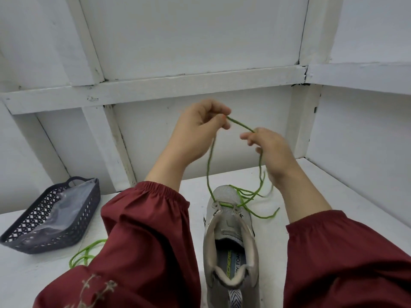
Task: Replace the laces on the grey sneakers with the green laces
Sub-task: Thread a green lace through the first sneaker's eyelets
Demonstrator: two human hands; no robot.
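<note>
My left hand (200,127) and right hand (269,150) are raised together in the centre of the frame, above the toe of a grey sneaker (231,236), with a short span of green lace (240,125) stretched between them. The left hand pinches the lace between thumb and fingertip, its other fingers curled in. The right hand, a little lower and to the right, has its fingers curled round the same lace where it enters the fist.

From each hand a strand drops to the sneaker and meets the pair of eyelets nearest the toe, where a green bar crosses the tongue. More of the lace lies in loose, blurred loops on the white table (271,241) just right of the toe, one end trailing toward my right forearm.

The sneaker stands upright on the table in the lower centre of the frame, heel toward the bottom edge, toe pointing up the frame, its printed insole showing through the open collar.

A second green lace (86,252) lies coiled on the table at lower left, partly hidden by my dark red left sleeve (144,230). Beside it, at the left edge, sits a dark lattice basket (84,218) holding a crumpled clear plastic bag (66,201). My right sleeve (344,252) fills the lower right corner. A white panelled wall (200,41) with raised battens takes up the upper half.
</note>
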